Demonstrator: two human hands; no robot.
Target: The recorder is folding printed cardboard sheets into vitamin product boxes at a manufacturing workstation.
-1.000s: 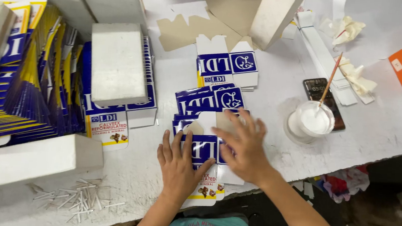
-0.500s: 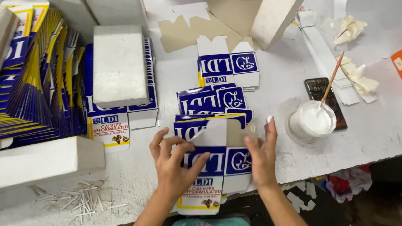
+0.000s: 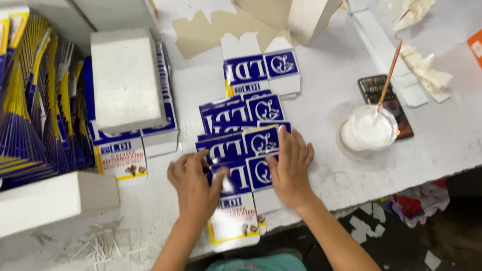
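Both my hands rest on a row of flattened blue, white and yellow cartons laid overlapping on the white table. My left hand presses with curled fingers on the left side of the nearest carton. My right hand lies flat, fingers spread, on the blue panel of that same carton. More folded cartons lie farther up the row.
A white bowl of glue with a stick in it stands to the right, beside a dark phone. Stacks of flat cartons and white blocks fill the left. Thin white sticks lie near the front edge.
The flap of the nearest carton has been folded down and both hands have moved onto it, pressing it flat; the view has shifted slightly.
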